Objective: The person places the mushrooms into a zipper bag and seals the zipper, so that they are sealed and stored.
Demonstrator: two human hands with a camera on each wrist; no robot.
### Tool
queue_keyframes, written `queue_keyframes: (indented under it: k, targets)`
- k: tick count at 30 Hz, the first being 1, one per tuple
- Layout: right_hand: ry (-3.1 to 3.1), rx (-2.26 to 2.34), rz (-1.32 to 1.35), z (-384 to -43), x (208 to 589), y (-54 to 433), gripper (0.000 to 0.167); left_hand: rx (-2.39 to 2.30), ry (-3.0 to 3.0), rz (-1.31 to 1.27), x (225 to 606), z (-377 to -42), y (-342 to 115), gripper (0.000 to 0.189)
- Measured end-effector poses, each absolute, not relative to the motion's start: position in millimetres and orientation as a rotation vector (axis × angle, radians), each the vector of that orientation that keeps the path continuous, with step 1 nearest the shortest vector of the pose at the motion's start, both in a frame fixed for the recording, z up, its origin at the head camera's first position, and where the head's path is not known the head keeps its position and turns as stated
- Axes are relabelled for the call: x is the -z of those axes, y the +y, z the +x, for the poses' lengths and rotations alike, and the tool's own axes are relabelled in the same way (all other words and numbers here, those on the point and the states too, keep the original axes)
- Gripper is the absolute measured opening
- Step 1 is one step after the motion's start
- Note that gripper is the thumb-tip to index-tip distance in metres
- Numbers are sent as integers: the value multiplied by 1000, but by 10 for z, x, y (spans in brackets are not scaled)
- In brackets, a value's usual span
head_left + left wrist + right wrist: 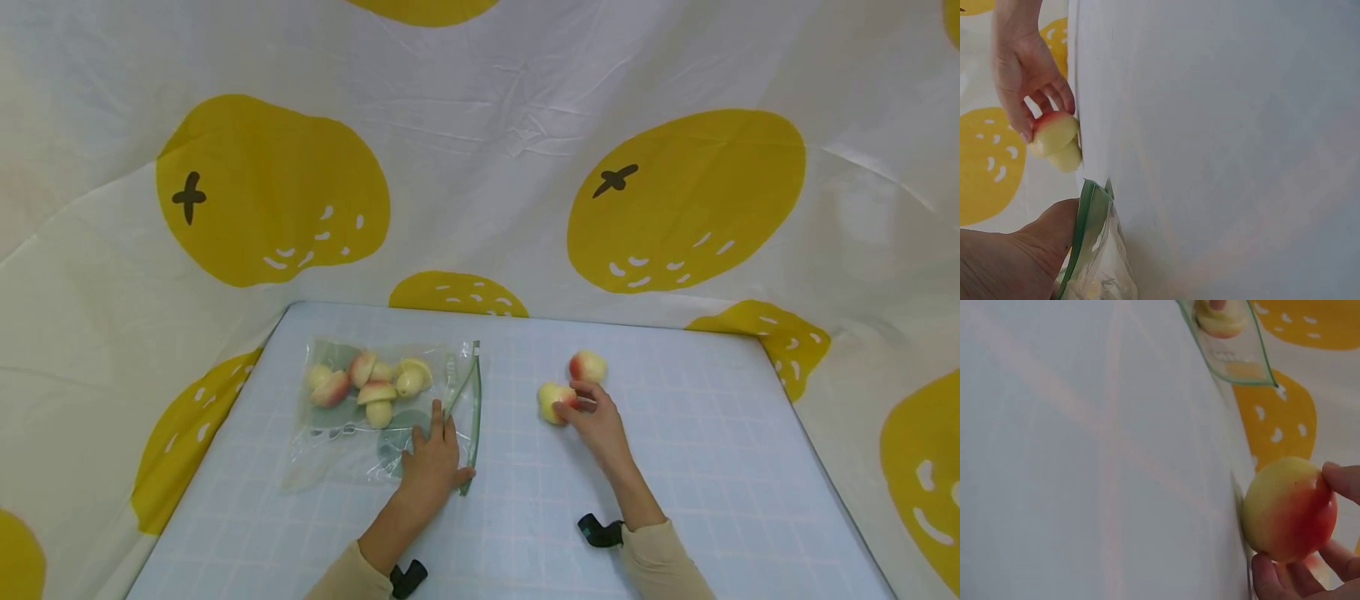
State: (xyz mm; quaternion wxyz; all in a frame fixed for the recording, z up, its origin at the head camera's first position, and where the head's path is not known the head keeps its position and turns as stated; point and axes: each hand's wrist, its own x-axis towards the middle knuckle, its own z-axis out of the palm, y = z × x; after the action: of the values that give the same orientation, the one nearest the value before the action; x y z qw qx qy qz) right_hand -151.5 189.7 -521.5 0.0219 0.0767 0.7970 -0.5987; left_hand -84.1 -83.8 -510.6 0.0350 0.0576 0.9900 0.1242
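A clear plastic bag [341, 457] with a green zip edge [477, 400] lies on the pale blue checked table [720, 458], toward ten o'clock; creases blur the yellow-and-red mushroom-shaped pieces [377, 392] inside. The left hand [429, 471], fingers spread, rests at the bag's five o'clock, hiding film beneath. The right hand's [604, 429] fingers pinch and partly cover a yellow-and-red mushroom-shaped piece [553, 402]; a similar round piece [589, 367] sits just beside, toward one o'clock, its underside hidden.
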Motion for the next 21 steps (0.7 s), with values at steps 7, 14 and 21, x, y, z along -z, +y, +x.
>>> queue_keyframes:
  k: [7, 14, 21]
  targets:
    - [2470, 1823, 245, -1500, 5195, 1860, 55, -398, 3054, 189, 5112, -838, -843, 94]
    - [2445, 1832, 264, -1501, 5191, 1859, 55, -416, 3046, 182, 5112, -833, -840, 93]
    - [2418, 1864, 252, -1491, 5186, 1868, 56, -404, 3040, 176, 5100, -832, -839, 93]
